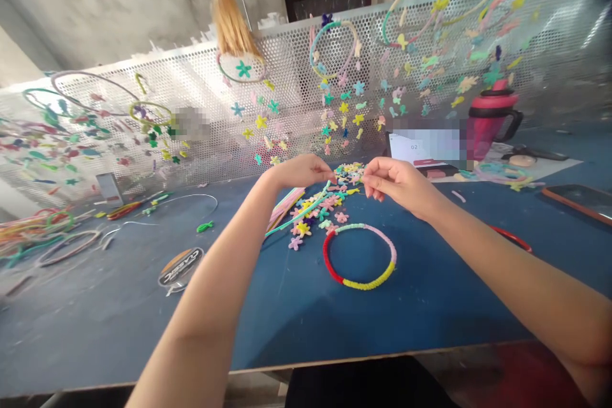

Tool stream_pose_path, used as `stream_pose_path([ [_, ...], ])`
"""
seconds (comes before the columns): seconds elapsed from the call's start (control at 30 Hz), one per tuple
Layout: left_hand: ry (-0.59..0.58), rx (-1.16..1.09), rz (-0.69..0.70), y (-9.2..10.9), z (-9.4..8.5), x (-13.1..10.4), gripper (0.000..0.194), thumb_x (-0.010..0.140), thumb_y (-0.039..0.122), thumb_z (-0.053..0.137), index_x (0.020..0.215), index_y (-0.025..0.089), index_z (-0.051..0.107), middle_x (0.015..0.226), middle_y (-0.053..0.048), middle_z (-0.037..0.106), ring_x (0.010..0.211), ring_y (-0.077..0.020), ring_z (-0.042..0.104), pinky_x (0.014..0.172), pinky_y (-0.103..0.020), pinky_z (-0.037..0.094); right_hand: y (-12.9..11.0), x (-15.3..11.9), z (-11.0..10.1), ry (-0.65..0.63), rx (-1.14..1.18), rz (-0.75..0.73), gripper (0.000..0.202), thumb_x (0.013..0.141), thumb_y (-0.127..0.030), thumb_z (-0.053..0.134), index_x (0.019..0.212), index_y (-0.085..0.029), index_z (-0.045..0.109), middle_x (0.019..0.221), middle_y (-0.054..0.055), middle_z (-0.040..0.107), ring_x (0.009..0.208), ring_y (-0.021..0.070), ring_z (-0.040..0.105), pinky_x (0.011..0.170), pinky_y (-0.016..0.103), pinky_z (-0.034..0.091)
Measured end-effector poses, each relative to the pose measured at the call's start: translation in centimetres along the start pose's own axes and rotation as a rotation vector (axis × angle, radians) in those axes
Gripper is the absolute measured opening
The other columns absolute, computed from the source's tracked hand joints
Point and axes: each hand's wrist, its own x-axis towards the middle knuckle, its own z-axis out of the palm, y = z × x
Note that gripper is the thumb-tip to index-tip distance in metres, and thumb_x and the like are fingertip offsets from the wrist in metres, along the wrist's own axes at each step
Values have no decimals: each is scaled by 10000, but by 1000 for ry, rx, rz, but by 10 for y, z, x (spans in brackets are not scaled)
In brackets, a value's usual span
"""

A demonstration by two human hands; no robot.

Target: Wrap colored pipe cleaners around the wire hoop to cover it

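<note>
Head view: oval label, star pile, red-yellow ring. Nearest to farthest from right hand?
From the right hand:
1. Star pile, just left.
2. Red-yellow ring, toward the person.
3. Oval label, beyond the left forearm.

I log bright, diffuse light; pale glare on the perforated panel (291, 99); soft shadow across the blue surface (430, 312); edges stretched, blurred; patches pixelated.

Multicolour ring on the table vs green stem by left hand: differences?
Shape: the ring is a closed loop, the green stem an open strip. Colour: the ring has red, yellow, pink and pale green sections; the green stem looks plain green. Both are slender.
</note>
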Motion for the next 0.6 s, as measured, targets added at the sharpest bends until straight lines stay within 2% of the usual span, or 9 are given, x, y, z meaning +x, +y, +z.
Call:
stream_pose_path([
  [0.1,47,-62,-71,5,-8,-5,316,833,382,471,944,181,688,954,-36,680,874,-124,582,758,-199,409,-4,-1,-2,6,1,-13,215,812,-382,560,800,-169,536,636,-1,587,536,86,517,518,218,428],
  [0.2,113,-168,-108,17,-4,-10,381,846,429,437,957,154,676,929,-66,674,768,-109,578,648,-196,417,-6,-3,-3,9,-15,-10,225,808,-388,562,803,-165,540,643,6,591,542,90,521,528,227,434],
  [0.33,245,-275,-16,39,6,-14,383,860,410,419,972,134,660,877,-70,658,659,-77,528,585,-183,400,-9,-6,-6,-15,-29,-18,240,805,-404,555,799,-164,539,656,10,601,543,93,525,531,229,436],
  [0.43,297,-231,33,53,8,-13,354,861,386,426,962,145,665,814,-42,645,638,-72,500,583,-182,387,-12,-6,-7,-23,-44,-35,245,803,-409,553,794,-164,539,661,12,605,544,92,528,529,224,434],
  [0.6,430,-76,11,62,12,-10,356,870,376,407,928,160,683,673,-5,582,548,-67,420,528,-193,328,-14,-4,-6,-5,-72,-40,234,809,-400,540,801,-166,536,652,10,602,537,94,524,529,227,435],
])
